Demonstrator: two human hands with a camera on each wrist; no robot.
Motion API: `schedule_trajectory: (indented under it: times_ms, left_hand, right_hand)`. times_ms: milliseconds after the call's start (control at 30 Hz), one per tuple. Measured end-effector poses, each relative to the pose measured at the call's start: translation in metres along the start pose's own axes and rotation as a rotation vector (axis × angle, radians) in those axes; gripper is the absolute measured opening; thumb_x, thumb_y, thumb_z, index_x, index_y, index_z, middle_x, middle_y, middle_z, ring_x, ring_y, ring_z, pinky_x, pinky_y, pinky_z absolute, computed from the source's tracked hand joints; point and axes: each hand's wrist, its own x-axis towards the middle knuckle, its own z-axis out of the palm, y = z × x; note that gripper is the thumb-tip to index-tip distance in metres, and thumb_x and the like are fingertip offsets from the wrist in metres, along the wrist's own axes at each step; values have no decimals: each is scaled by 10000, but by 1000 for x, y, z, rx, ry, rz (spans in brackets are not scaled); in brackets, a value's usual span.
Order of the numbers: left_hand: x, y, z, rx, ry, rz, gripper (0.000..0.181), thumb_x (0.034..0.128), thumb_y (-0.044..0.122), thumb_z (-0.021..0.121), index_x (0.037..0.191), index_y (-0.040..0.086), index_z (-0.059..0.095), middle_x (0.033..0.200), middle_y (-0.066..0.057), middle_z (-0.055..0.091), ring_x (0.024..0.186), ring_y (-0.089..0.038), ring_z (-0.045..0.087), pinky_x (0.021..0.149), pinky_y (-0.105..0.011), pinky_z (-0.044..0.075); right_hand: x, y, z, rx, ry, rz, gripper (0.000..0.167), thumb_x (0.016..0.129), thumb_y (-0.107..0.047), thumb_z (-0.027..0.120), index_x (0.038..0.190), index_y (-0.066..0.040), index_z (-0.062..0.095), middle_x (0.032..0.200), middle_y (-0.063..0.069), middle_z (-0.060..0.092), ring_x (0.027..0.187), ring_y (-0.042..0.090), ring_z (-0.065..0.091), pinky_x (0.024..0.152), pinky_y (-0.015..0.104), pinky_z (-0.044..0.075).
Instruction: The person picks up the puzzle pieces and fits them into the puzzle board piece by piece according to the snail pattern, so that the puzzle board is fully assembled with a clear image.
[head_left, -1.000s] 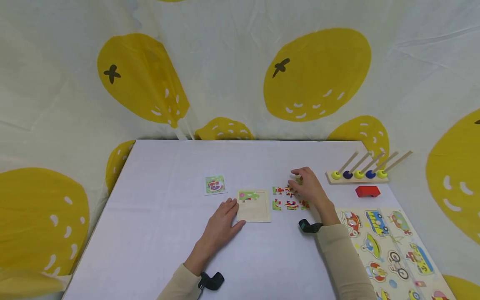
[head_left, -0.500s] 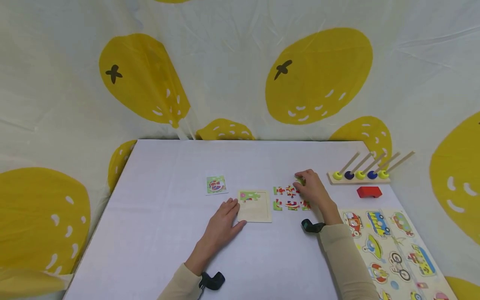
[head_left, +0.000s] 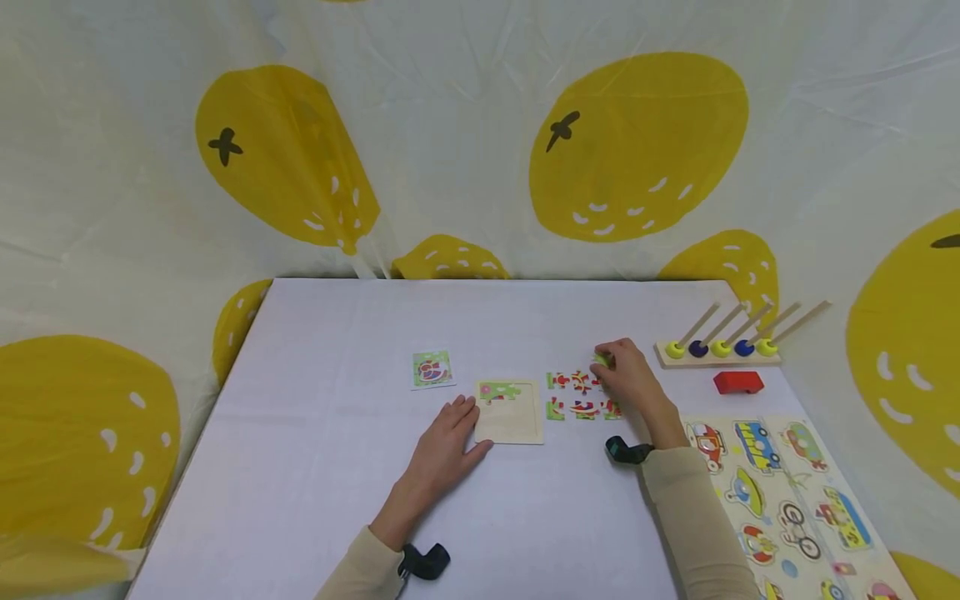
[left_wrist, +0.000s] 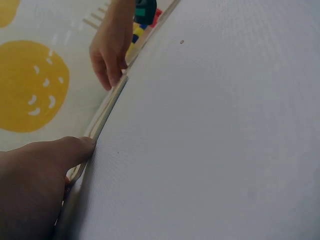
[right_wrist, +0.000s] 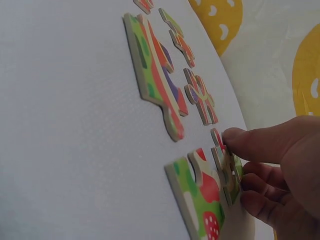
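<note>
My left hand [head_left: 442,446] rests with extended fingers along the left edge of a square wooden puzzle tray [head_left: 517,427], its thumb by the near edge. Joined green pieces [head_left: 500,392] lie in the tray's upper left. To the right, my right hand [head_left: 628,379] pinches a green puzzle piece [head_left: 602,360] between thumb and fingers, above the loose puzzle pieces [head_left: 583,408]. In the right wrist view, the thumb [right_wrist: 237,139] partly covers that spot, and a green and red corner piece [right_wrist: 200,195] lies close by. The left wrist view shows the thumb [left_wrist: 80,147] touching the tray's edge.
A small picture card [head_left: 431,368] lies behind and left of the tray. At the right stand a peg stacker [head_left: 716,358] with yellow and blue beads and a red block [head_left: 738,382]. A vehicle puzzle board [head_left: 780,500] covers the table's right front.
My right hand has shifted slightly right and its fingers have closed on a green puzzle piece at the back of the loose pieces. My left hand stays by the tray.
</note>
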Motion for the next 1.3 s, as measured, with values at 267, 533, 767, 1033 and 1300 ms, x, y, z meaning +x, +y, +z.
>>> schedule_trajectory:
  times_ms: [267, 533, 767, 1033, 1300]
  left_hand:
    - [-1, 0, -1, -3, 0, 4, 611, 905, 409, 722, 1348, 4, 610, 1441, -129, 584, 1411, -280, 489, 1205, -421, 385]
    - [-1, 0, -1, 5, -3, 5, 607, 909, 412, 715, 1351, 9, 609, 1446, -126, 580, 1414, -275, 487, 1202, -420, 388]
    - [-1, 0, -1, 11, -1, 10, 612, 908, 411, 718, 1353, 7, 607, 1445, -129, 581, 1413, -277, 488, 1201, -421, 390]
    - [-1, 1, -2, -1, -1, 10, 608, 910, 404, 717, 1354, 5, 605, 1443, -128, 582, 1414, -280, 486, 1206, -426, 383]
    - [0, 0, -1, 1, -4, 11, 608, 910, 406, 717, 1351, 3, 607, 1442, -134, 582, 1412, -284, 489, 1202, -429, 388]
  right_hand:
    - [0, 1, 4, 5, 2, 17, 426, 989, -195, 633, 1355, 14, 565, 1292, 243, 469, 1114, 356, 515, 1029, 553, 478]
    - [0, 0, 5, 24, 28, 27, 346, 1001, -152, 606, 1319, -16, 597, 1271, 228, 451, 1094, 344, 502, 1011, 541, 491]
    - [1, -4, 3, 24, 69, -7, 276, 1025, -76, 517, 1273, -9, 620, 1209, 229, 537, 1043, 330, 522, 955, 509, 510]
    - [-1, -11, -1, 52, 136, -42, 271, 1032, -119, 518, 1264, -13, 609, 1140, 192, 589, 987, 307, 532, 893, 447, 517]
    - [-6, -27, 7, 89, 155, -61, 248, 1018, -195, 583, 1213, -52, 636, 1084, 141, 674, 932, 259, 583, 847, 370, 539]
